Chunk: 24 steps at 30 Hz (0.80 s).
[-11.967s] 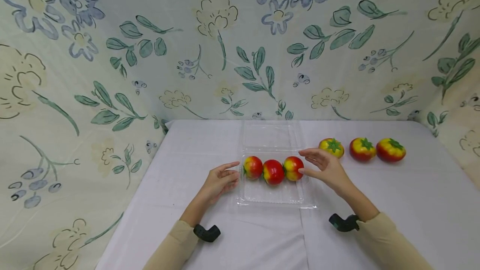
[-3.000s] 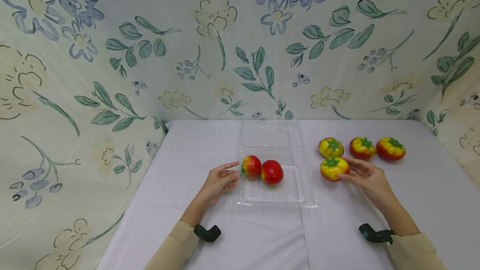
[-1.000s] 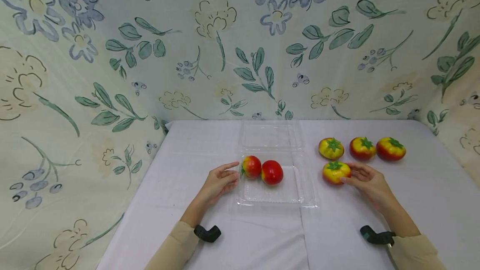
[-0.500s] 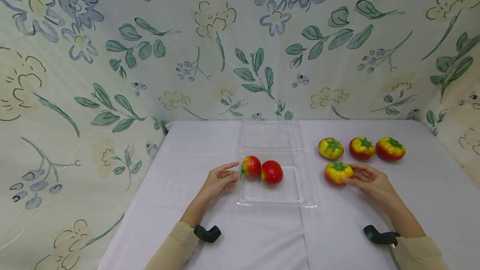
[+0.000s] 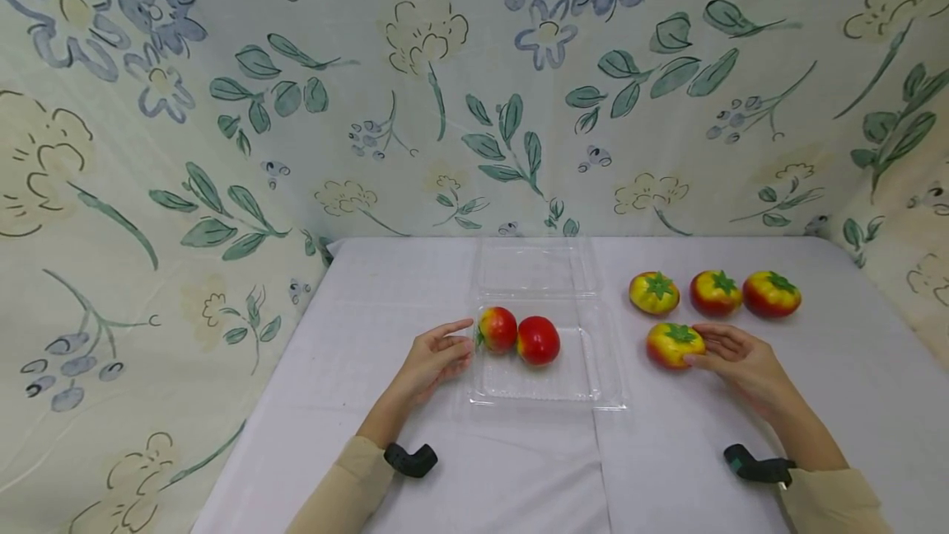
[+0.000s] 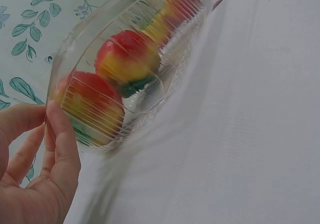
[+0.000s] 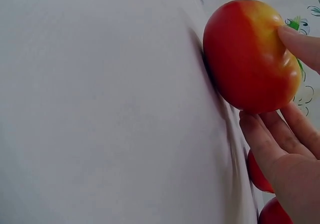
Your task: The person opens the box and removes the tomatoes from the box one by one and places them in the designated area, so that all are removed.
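Note:
My left hand point(image 5: 436, 361) pinches the left rim of a clear plastic clamshell box point(image 5: 519, 390) between thumb and forefinger, as the left wrist view shows. The box lies with its lid point(image 5: 530, 266) folded back behind it. Inside, at the left and middle, sit a red-yellow tomato point(image 5: 497, 330) and a redder tomato point(image 5: 538, 341). To the right of the box, my right hand point(image 5: 745, 365) holds a yellow-and-red tomato point(image 7: 245, 58) from its right side, thumb in front and fingers behind. Its green calyx faces up; it is low, at or just above the cloth.
Behind the held tomato stand a yellow tomato point(image 5: 654, 294), a red-yellow tomato point(image 5: 716, 294) and another tomato point(image 5: 773, 295) in a row. White cloth point(image 5: 400, 287) covers the table. A floral curtain point(image 5: 415, 155) hangs behind it.
A third tomato was in the box at my right hand 12 seconds ago; it is now outside. Lately my right hand has drawn the tomato right and slightly nearer. My left hand stays put.

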Each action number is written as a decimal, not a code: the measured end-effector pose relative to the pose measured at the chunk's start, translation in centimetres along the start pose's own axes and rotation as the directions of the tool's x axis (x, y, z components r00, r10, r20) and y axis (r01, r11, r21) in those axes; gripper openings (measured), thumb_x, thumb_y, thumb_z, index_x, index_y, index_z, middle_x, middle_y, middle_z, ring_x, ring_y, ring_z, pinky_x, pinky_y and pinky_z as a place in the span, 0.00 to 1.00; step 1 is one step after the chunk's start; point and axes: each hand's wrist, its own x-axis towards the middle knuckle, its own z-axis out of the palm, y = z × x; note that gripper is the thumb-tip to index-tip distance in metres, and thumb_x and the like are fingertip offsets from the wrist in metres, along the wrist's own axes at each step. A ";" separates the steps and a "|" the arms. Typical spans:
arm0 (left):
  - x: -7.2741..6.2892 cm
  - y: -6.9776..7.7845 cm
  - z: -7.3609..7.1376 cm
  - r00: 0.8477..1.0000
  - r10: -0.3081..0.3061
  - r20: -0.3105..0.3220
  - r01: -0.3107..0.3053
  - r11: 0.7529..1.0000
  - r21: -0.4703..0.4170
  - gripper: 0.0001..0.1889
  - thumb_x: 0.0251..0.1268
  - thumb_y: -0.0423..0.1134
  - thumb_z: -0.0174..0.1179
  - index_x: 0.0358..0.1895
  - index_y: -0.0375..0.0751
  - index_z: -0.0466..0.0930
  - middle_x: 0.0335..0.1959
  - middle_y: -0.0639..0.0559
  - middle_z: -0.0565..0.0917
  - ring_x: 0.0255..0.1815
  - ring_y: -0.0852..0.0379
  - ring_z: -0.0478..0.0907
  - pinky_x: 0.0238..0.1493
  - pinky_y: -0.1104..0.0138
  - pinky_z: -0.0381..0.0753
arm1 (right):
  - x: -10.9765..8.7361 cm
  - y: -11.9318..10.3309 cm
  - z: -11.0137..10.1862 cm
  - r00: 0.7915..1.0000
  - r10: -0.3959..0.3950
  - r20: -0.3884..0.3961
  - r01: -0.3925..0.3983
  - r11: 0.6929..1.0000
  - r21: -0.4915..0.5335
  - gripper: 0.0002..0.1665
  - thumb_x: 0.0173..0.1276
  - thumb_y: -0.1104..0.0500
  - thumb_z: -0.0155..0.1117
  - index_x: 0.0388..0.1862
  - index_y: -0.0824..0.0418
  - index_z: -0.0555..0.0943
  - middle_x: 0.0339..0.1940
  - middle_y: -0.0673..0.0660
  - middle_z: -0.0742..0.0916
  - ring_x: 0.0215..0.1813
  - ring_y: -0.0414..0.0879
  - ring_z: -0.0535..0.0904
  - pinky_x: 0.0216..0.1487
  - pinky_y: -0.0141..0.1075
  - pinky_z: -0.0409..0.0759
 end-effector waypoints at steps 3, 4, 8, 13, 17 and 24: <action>0.0 0.1 0.0 1.000 0.000 0.000 0.000 1.000 0.003 0.25 0.67 0.29 0.64 0.67 0.38 0.75 0.43 0.44 0.82 0.37 0.57 0.82 0.43 0.66 0.86 | -0.1 -0.1 -0.1 1.000 -0.005 0.004 0.005 1.000 0.000 0.29 0.64 0.65 0.72 0.63 0.61 0.73 0.48 0.33 0.81 0.49 0.24 0.77 0.47 0.19 0.78; 0.0 0.1 0.1 1.000 0.001 0.001 -0.001 1.000 0.006 0.25 0.67 0.29 0.64 0.67 0.38 0.75 0.43 0.44 0.82 0.37 0.57 0.82 0.43 0.66 0.86 | -0.1 -0.1 -0.2 1.000 -0.013 0.006 0.013 1.000 0.004 0.30 0.64 0.65 0.72 0.63 0.62 0.73 0.49 0.33 0.81 0.49 0.24 0.77 0.47 0.19 0.78; 0.0 0.2 0.1 1.000 0.005 0.005 -0.005 1.000 0.010 0.25 0.67 0.29 0.63 0.67 0.37 0.75 0.42 0.45 0.82 0.37 0.57 0.82 0.43 0.66 0.86 | -0.2 -0.3 -0.4 0.999 -0.042 0.021 0.041 0.998 0.045 0.31 0.63 0.68 0.72 0.64 0.65 0.72 0.50 0.36 0.82 0.50 0.25 0.78 0.48 0.20 0.78; 0.0 0.2 0.1 1.000 0.012 0.011 -0.012 1.000 0.007 0.25 0.68 0.29 0.63 0.67 0.37 0.74 0.42 0.46 0.82 0.37 0.57 0.82 0.44 0.66 0.86 | -0.4 -0.6 -0.5 0.997 -0.074 0.039 0.069 0.992 0.107 0.32 0.63 0.71 0.71 0.65 0.67 0.71 0.52 0.39 0.83 0.51 0.27 0.80 0.49 0.21 0.78; 0.0 0.1 0.1 1.000 0.013 0.010 -0.013 1.000 0.003 0.24 0.67 0.28 0.63 0.67 0.37 0.75 0.42 0.46 0.82 0.37 0.57 0.82 0.43 0.66 0.86 | -0.6 -1.1 -0.6 0.995 -0.094 0.023 0.092 0.993 0.079 0.32 0.64 0.70 0.70 0.65 0.68 0.71 0.53 0.41 0.83 0.53 0.27 0.79 0.50 0.20 0.77; 0.0 0.0 0.1 1.000 0.016 0.005 -0.016 1.000 -0.002 0.24 0.67 0.27 0.63 0.67 0.36 0.75 0.41 0.46 0.83 0.36 0.57 0.82 0.42 0.67 0.86 | -0.7 -2.9 -0.1 0.990 -0.137 -0.022 0.135 0.988 -0.079 0.32 0.66 0.63 0.71 0.67 0.64 0.71 0.56 0.41 0.80 0.56 0.26 0.75 0.50 0.20 0.76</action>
